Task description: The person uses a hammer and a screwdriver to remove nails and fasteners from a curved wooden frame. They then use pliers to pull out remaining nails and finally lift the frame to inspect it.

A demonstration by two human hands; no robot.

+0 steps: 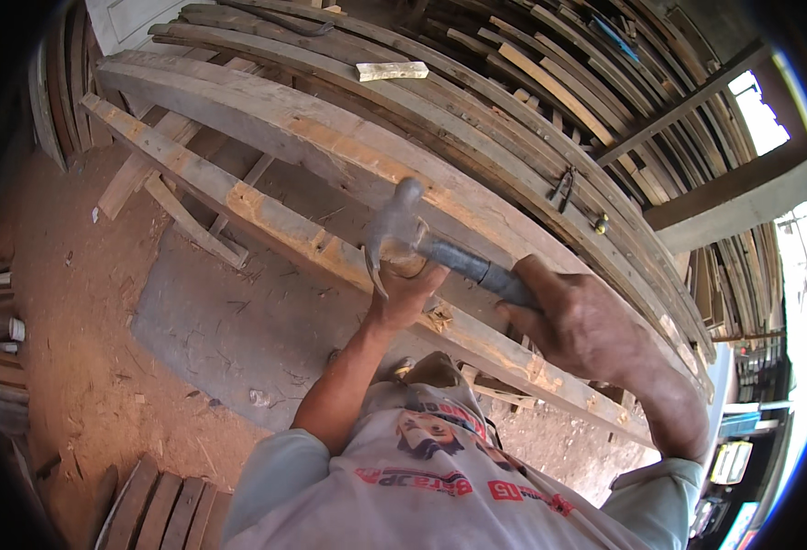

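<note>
My right hand (569,316) is closed round the dark grip of a claw hammer (394,229). The hammer's metal head is over the gap between two long wooden beams, its claw curving down toward me. Just below that head, my left hand (403,298) is curled at the nearer, narrower beam (284,220). The hammer partly covers its fingers, and anything between them is hidden. The nearer beam has rough, splintered orange patches along its top. Beyond it lies a thicker beam (330,137), roughly parallel.
Long planks (477,119) are stacked past the beams, bearing a pale wood block (392,71), pliers (564,188) and a small yellowish roundish object (602,224). A dark curved bar (284,20) lies at the far end. Wooden crosspieces (151,160) support the beams. Nails or scraps litter the floor (202,321).
</note>
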